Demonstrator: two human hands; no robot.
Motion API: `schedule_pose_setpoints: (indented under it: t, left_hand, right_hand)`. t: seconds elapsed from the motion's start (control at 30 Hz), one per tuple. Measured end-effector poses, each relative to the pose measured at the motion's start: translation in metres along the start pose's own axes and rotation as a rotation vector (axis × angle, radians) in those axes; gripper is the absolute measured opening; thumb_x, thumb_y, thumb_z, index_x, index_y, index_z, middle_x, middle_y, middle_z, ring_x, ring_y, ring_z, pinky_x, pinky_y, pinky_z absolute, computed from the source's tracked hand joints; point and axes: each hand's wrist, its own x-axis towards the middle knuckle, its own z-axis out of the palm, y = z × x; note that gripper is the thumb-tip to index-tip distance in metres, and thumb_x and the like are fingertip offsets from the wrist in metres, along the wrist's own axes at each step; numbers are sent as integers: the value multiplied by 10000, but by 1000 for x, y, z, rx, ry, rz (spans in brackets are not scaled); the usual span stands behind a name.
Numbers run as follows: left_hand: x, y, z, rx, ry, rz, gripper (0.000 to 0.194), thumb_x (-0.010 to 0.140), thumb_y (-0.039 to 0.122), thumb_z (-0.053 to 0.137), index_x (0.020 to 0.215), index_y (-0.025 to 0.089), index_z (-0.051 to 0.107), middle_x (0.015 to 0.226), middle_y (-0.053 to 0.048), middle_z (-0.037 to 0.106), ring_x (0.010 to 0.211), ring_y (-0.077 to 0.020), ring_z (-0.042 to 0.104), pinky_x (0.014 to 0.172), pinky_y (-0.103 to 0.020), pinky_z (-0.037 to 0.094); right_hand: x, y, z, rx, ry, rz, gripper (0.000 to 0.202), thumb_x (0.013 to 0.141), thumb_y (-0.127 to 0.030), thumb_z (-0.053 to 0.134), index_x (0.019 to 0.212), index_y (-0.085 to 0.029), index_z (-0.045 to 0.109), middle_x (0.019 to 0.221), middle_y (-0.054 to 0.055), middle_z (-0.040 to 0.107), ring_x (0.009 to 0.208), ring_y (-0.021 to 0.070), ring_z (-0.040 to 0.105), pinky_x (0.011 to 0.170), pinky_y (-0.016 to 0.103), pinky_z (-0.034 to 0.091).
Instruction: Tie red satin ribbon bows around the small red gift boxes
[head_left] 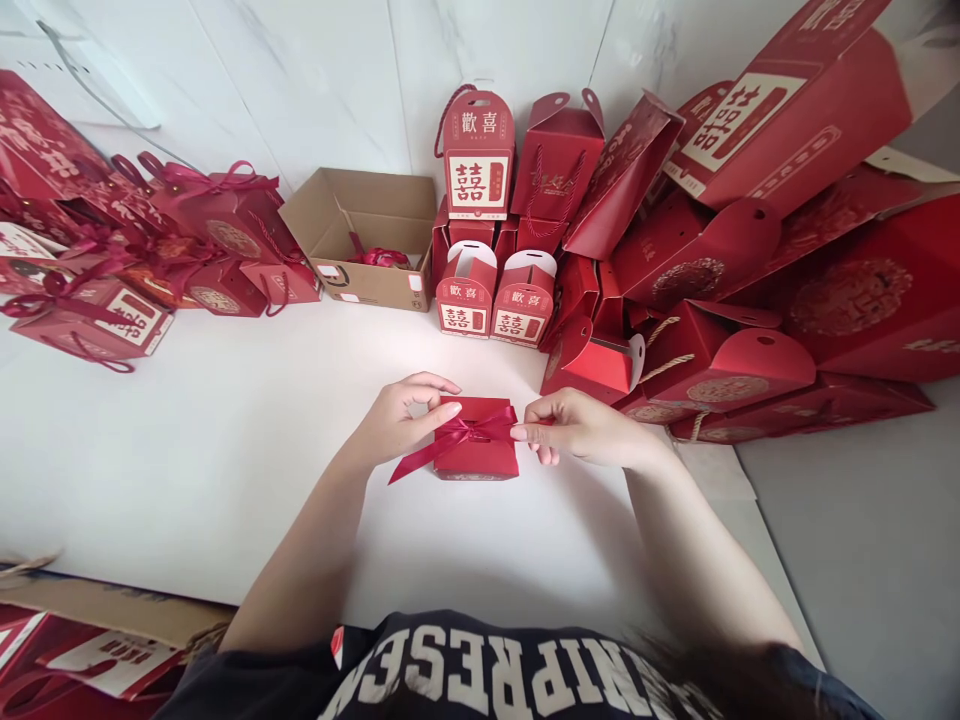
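Observation:
A small red gift box [477,462] sits on the white table in front of me, with a dark pink satin ribbon [420,458] tied in a bow on its top. One ribbon tail trails off to the lower left. My left hand [401,415] is at the box's far left corner, thumb against the box and ribbon, fingers curved behind it. On the right side, my right hand [577,425] pinches the ribbon between thumb and fingers. The ribbon part inside that pinch is mostly hidden.
A brown cardboard box [386,290] with ribbon inside stands at the back. Small upright gift boxes [465,300] are beside it. Larger red boxes [727,350] pile up at right; ribboned boxes [90,315] lie at left. An open carton [112,600] is at lower left.

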Motion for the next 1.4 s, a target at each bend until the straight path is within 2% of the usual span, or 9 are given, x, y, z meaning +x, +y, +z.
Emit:
schedule_pose_setpoints:
  t: [0.37, 0.6, 0.67, 0.8, 0.9, 1.03, 1.13, 1.23, 1.4]
  left_hand:
    - [5, -14, 0, -30, 74, 30, 414, 861, 334, 592, 522, 177, 415, 1193, -49, 657, 1122, -224, 604, 1012, -381, 426]
    - [6, -11, 1, -102, 54, -7, 428, 874, 345, 561, 514, 178, 400, 1182, -69, 659, 1080, -234, 616, 913, -369, 474]
    - [5, -9, -2, -134, 16, -15, 452, 898, 372, 540, 512, 172, 413, 1180, -75, 652, 1047, -229, 624, 900, -368, 474]
    - [0, -7, -9, -139, -44, -4, 446, 914, 424, 538, 552, 165, 508, 1178, -84, 641, 1052, -241, 616, 876, -364, 479]
    - [-2, -9, -14, -113, -101, 30, 415, 890, 432, 584, 571, 167, 574, 1228, -79, 624, 1112, -257, 592, 926, -368, 476]
    - [-2, -13, -22, -88, -176, 91, 378, 887, 450, 588, 633, 180, 660, 1308, -57, 593, 1241, -279, 514, 1037, -383, 429]
    - [-1, -17, -27, -150, -238, 96, 492, 946, 517, 441, 692, 176, 688, 1302, -73, 604, 1260, -295, 509, 1068, -414, 409]
    - [0, -19, -30, -155, -298, 110, 436, 927, 506, 490, 723, 175, 688, 1332, -76, 585, 1286, -307, 491, 1099, -430, 376]
    - [0, -18, -23, -156, -305, 100, 206, 859, 374, 647, 847, 182, 573, 1346, -87, 560, 1275, -295, 504, 1072, -454, 395]
  right_hand:
    - [3, 5, -3, -168, -7, -16, 390, 891, -512, 555, 733, -171, 663, 680, 32, 694, 638, 154, 662, 653, 266, 498]
    - [7, 7, -9, -288, -41, 63, 373, 907, -463, 515, 730, -171, 664, 724, 53, 717, 677, 174, 673, 647, 272, 471]
    - [-1, 2, -8, -515, 85, 145, 339, 925, -419, 490, 780, -176, 678, 804, 72, 730, 745, 205, 680, 633, 286, 444]
    - [-26, -18, 5, -1013, 526, 325, 266, 945, -355, 485, 999, -156, 653, 862, 124, 719, 759, 277, 674, 562, 315, 384]
    - [-37, -33, 26, -1021, 645, -8, 225, 969, -317, 468, 969, -173, 641, 881, 97, 705, 764, 238, 656, 600, 324, 436]
    - [-26, -36, 69, -922, 328, -620, 205, 982, -289, 482, 935, -195, 657, 1252, 73, 633, 1086, 214, 596, 929, 344, 480]
    - [-7, -24, 102, -991, 302, -700, 191, 973, -199, 473, 920, -150, 650, 1463, 111, 482, 1305, 273, 460, 1078, 416, 401]
    - [5, -12, 119, -1045, 279, -711, 253, 978, -122, 410, 1094, -97, 634, 1508, 146, 427, 1354, 278, 413, 1118, 435, 370]
    - [-3, -18, 102, -874, 191, -662, 427, 1015, -294, 402, 1366, -71, 496, 1484, 153, 467, 1373, 281, 412, 1141, 443, 368]
